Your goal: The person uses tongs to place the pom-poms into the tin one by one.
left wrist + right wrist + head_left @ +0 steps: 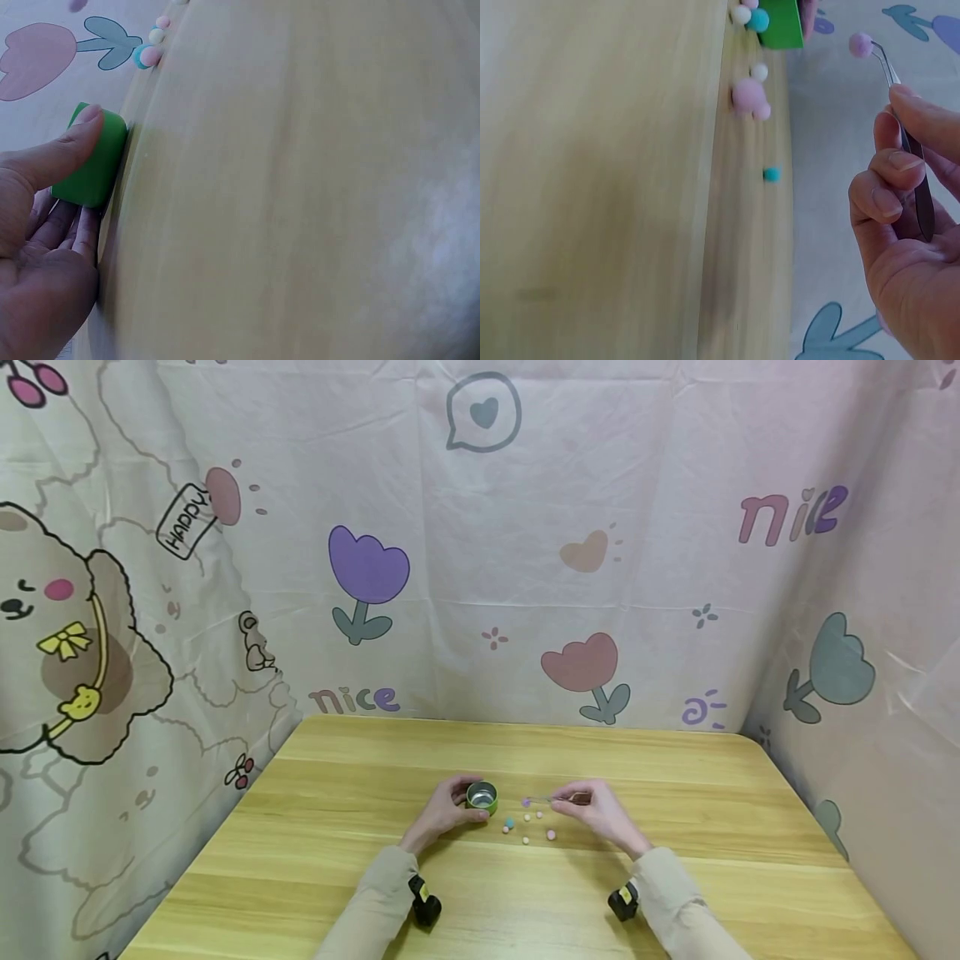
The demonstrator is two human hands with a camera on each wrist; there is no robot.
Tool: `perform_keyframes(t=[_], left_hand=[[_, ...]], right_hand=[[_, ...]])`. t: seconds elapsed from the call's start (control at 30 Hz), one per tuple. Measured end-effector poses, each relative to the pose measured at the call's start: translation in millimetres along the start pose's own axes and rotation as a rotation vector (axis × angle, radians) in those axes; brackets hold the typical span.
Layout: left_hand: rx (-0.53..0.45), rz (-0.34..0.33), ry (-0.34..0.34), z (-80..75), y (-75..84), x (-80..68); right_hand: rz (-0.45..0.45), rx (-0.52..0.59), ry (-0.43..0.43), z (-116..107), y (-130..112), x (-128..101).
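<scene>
A small green tin (pixel 482 797) with a shiny inside stands on the wooden table (pixel 337 877). My left hand (pixel 448 810) holds it by the side, thumb on the green wall (pixel 94 154). My right hand (pixel 592 808) grips metal tweezers (pixel 907 142), and their tips pinch a small purple pom-pom (pixel 860 44) above the table, just right of the tin. Several small pom-poms (pixel 528 827), pink, white and teal, lie loose on the table between my hands.
A printed cloth backdrop (pixel 480 568) with tulips and the word "nice" closes off the back and both sides of the table. Bare wood stretches in front of my hands and to either side.
</scene>
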State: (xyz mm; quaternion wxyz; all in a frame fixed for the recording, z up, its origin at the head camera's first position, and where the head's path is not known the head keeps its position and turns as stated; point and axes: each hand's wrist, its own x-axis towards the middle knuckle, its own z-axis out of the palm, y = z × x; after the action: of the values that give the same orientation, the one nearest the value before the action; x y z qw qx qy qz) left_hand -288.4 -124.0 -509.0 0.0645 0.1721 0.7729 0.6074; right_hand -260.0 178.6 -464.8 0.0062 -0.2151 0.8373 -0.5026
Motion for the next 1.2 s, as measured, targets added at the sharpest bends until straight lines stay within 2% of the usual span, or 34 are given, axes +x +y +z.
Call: perform_keyframes(t=[0.57,0.9,1.2], left_hand=[[0.005,0.014,-0.016,-3.0,-3.5,2.0],[-0.006,0.001,-0.009,-2.1,-4.3,2.3],[-0.003,0.018,-0.017,-1.6,-2.1,2.2]], right_hand=[[-0.041,0.014,-0.009,29,-22,25],[-0.056,-0.005,0.008,36,-29,38],[-0.063,-0.033,0.003,40,-28,50]])
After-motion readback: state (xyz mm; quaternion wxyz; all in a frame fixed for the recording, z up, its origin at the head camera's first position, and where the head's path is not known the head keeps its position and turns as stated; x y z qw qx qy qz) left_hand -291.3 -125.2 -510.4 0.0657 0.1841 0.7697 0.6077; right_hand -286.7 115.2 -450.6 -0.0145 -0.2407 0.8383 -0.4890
